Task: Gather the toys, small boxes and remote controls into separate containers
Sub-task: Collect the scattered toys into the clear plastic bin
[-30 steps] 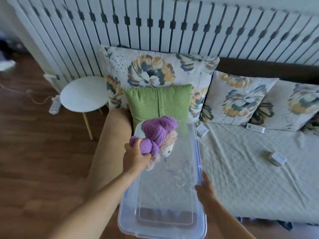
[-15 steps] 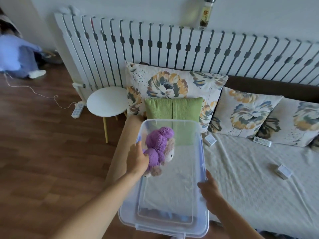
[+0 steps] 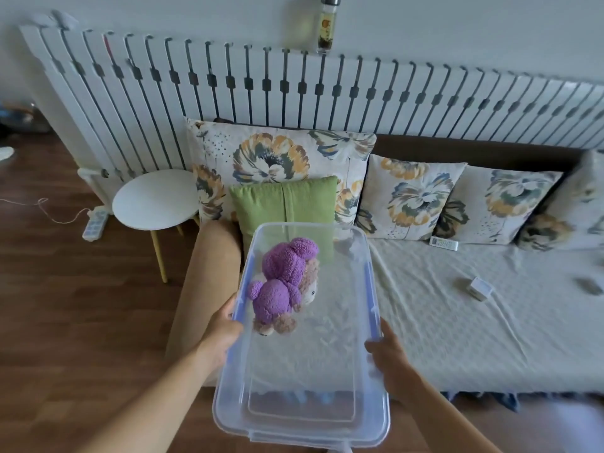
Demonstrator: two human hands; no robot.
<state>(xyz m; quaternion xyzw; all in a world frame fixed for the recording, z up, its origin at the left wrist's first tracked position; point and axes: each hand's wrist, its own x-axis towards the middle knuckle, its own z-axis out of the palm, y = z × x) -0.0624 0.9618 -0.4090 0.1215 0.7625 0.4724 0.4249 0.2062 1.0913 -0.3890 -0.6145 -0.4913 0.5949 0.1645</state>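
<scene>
A purple plush toy (image 3: 284, 286) lies inside a clear plastic bin (image 3: 371, 403) held over the sofa's left end. My left hand (image 3: 220, 335) grips the bin's left rim and my right hand (image 3: 390, 364) grips its right rim. On the sofa cover lie a small white box (image 3: 479, 288), a dark small object (image 3: 590, 286) at the right edge, and a white remote control (image 3: 443, 243) by the flowered pillows.
A green cushion (image 3: 284, 204) and several flowered pillows (image 3: 408, 201) line the sofa back under a white radiator (image 3: 294, 99). A round white side table (image 3: 155, 199) stands left of the sofa, with a power strip (image 3: 94, 222) on the wooden floor.
My left hand has let go of the plush toy, which now lies in the bin, and has moved to grip the bin's left rim. The view has tilted up.
</scene>
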